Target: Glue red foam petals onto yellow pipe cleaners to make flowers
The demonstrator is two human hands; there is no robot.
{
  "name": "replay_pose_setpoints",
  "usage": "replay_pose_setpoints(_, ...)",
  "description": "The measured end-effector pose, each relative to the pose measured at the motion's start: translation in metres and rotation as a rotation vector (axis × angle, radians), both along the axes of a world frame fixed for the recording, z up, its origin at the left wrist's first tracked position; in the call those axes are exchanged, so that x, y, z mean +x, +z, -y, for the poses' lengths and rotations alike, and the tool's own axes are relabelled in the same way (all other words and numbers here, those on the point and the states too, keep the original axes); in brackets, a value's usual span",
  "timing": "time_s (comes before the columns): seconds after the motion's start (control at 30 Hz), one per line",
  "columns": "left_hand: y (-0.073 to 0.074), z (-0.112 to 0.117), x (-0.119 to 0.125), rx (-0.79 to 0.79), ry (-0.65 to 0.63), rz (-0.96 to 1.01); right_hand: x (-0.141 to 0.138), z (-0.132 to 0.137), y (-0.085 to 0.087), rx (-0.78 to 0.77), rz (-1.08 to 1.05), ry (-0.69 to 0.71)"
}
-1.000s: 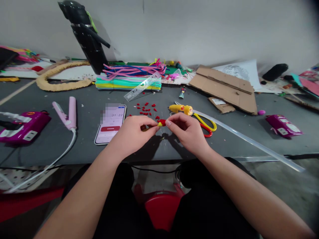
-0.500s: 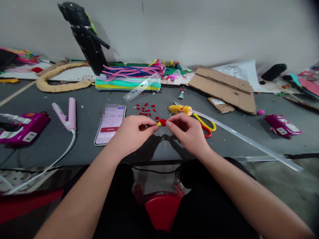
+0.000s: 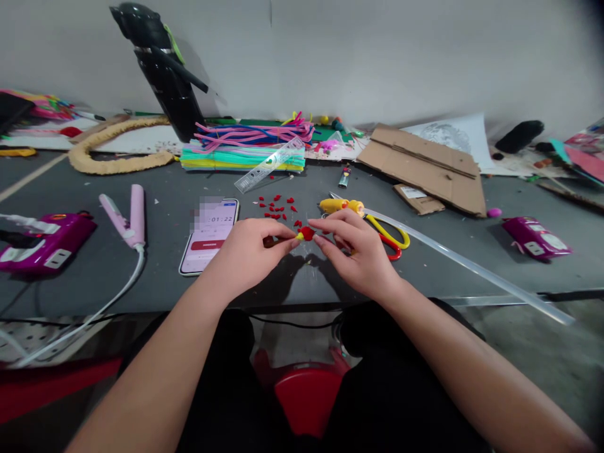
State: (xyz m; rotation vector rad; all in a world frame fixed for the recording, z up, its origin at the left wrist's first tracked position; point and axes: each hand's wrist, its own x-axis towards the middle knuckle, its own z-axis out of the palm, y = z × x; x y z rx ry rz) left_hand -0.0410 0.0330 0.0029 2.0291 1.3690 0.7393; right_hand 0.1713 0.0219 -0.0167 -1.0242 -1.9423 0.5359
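Person seated at dark grey table (image 3: pixel 165 277), both forearms bare. Left hand (image 3: pixel 250 251) pinched tight, thumb against forefinger, on a short thin stem (image 3: pixel 272 240). At the stem's outer end sits a small red piece (image 3: pixel 307 233) with a yellow fleck on its left side, held just above the table's near edge, between the 2 hands. Right hand (image 3: pixel 356 251) has its thumb tip against the red piece and forefinger arched just over it, other fingers loosely spread; the gap is narrow, but whether it actually grips cannot be told. Loose red scraps (image 3: pixel 276 207) lie scattered just beyond the hands. Phone (image 3: pixel 210 234) lies flat to the left, screen lit. Yellow glue gun (image 3: pixel 340 206) and scissors (image 3: pixel 391 238) rest just behind the right hand. Clear ruler (image 3: pixel 270 165) leans on a stack of pipe cleaners (image 3: pixel 243 157) further back.
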Motion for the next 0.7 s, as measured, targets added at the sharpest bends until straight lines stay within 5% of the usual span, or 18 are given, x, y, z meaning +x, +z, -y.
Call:
replay_pose_setpoints(0.3,-0.0014,-0.0010,-0.0004,0.002,-0.013,0.007,0.0031,-0.0046,-0.0031,0.028,0.039,0.017)
replay_pose_setpoints(0.7,0.0017,-0.0011,0.0002,-0.016,-0.017,0.023,0.0019,-0.0015,0.0027,-0.133,-0.063,0.014)
